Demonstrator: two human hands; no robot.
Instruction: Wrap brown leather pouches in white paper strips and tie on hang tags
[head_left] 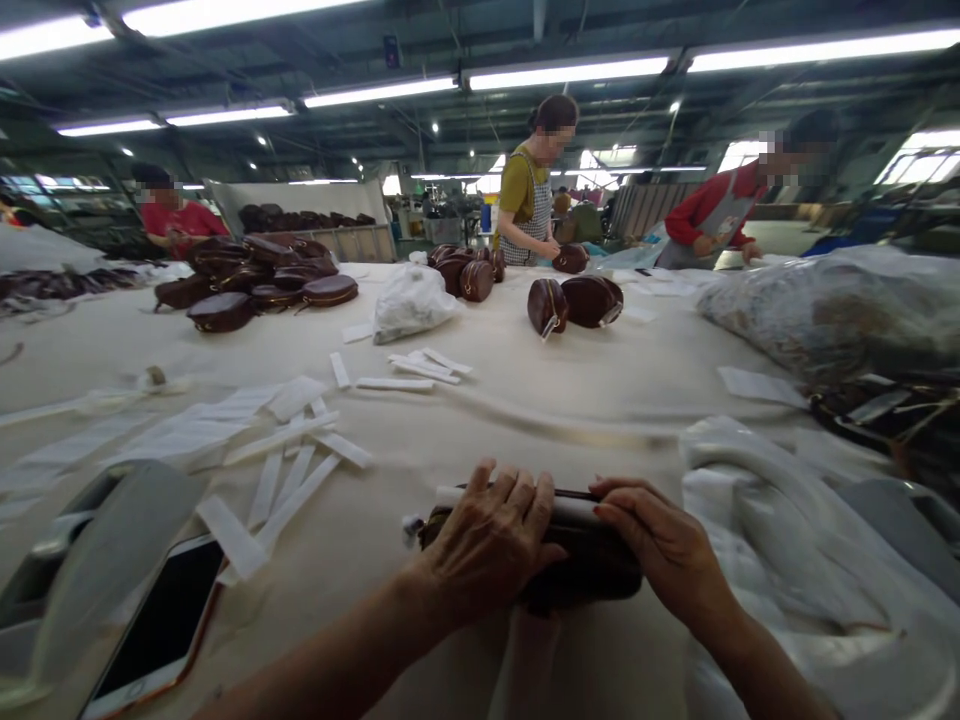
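Two hands, both mine, are on one dark brown bag (592, 560) at six o'clock in my view, close in front of me. Its long axis runs roughly from nine to three o'clock, the right end a little nearer my body. A white strip (576, 512) lies along its upper side, nearly in line with that axis, and shows between my hands.

My left hand (487, 535) covers the nine o'clock part, fingers close together and pointing about twelve, thumb toward three; its hold looks narrow and pressed down. My right hand (667, 540) holds the three o'clock end, fingers reaching toward ten, the tips at the strip's right end. So that end is nearer my right hand, the zipper end nearer my left. I cannot tell how firmly either one grips underneath.

From the bag, loose white strips (300, 500) lie between nine and ten o'clock, a phone (161, 620) just below nine, clear plastic (780, 540) at three, and two more brown bags (589, 298) well apart at twelve.
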